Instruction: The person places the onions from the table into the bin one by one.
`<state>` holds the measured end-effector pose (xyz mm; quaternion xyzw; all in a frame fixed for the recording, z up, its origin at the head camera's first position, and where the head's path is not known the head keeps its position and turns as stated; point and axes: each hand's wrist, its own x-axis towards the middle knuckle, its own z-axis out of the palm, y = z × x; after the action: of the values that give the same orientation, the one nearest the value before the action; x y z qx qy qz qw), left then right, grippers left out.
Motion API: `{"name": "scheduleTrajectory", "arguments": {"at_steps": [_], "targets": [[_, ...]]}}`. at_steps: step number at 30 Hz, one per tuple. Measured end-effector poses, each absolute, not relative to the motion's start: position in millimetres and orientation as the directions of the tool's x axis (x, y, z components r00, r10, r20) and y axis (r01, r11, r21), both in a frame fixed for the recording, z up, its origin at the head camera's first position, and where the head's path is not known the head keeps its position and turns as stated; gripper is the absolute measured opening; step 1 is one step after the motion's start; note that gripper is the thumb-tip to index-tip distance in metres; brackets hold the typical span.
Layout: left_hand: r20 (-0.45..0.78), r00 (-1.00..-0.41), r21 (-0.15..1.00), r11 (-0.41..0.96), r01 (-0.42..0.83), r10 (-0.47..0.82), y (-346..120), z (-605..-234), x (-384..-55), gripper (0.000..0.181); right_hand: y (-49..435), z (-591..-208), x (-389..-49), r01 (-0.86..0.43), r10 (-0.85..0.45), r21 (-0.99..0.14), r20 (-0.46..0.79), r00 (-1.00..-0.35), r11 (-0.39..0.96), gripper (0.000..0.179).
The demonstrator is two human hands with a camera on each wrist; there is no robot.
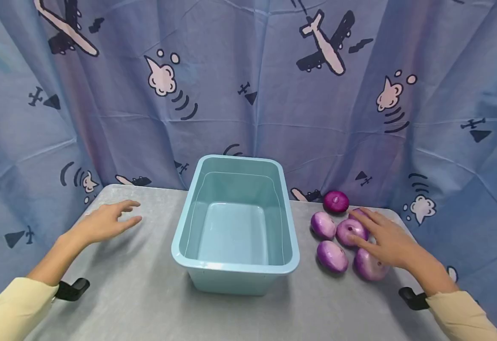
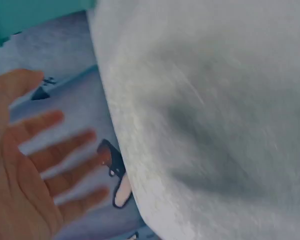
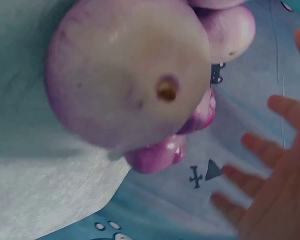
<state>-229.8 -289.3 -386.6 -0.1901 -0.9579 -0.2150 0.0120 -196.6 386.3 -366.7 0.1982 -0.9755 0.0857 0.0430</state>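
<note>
The left hand [image 1: 108,222], at the left of the head frame, is spread above the grey table [image 1: 146,303]. The right hand [image 1: 382,240], at the lower right, has fingers spread over six clustered purple onions [image 1: 332,256]; contact cannot be determined. A light-blue bin [image 1: 231,282] stands upright at centre, between the hands. A patterned curtain [image 1: 214,118] hangs behind, across the upper frame.

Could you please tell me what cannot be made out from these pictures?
- Head view: part of the front right onion, covered by the right hand.
- Left wrist view: most of the bin, cut off by the top and left edges; the left hand is cut off too, its fingers blurred.
- Right wrist view: parts of the farther onions, behind the large near onion.
</note>
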Motion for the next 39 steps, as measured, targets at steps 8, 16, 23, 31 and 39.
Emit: {"name": "scheduleTrajectory", "arguments": {"at_steps": [8, 16, 23, 31, 39], "targets": [[0.186, -0.872, 0.763, 0.492, 0.418, 0.452, -266.4, -370.5, -226.5, 0.047, 412.3, -361.7, -186.7, -0.482, -0.358, -0.298, 0.384, -0.851, 0.824, 0.051], [0.182, -0.84, 0.89, 0.276, 0.362, 0.511, -234.4, -371.3, -225.3, 0.061, 438.6, -368.3, -167.7, -0.32, -0.183, -0.52, 0.298, -0.937, 0.792, 0.043], [0.229, -0.811, 0.909, 0.179, 0.375, 0.539, -210.6, -377.6, -227.9, 0.066, 454.0, -380.6, -154.6, -0.344, -0.163, -0.585, 0.339, -0.926, 0.735, 0.042], [0.254, -0.768, 0.913, 0.116, 0.391, 0.588, -196.8, -375.1, -226.6, 0.068, 461.5, -393.4, -148.6, -0.297, -0.116, -0.614, 0.317, -0.941, 0.732, 0.045], [0.246, -0.762, 0.908, 0.132, 0.397, 0.599, -191.6, -372.8, -226.6, 0.069, 458.8, -407.1, -143.5, -0.314, -0.13, -0.655, 0.314, -0.94, 0.687, 0.05]]}}
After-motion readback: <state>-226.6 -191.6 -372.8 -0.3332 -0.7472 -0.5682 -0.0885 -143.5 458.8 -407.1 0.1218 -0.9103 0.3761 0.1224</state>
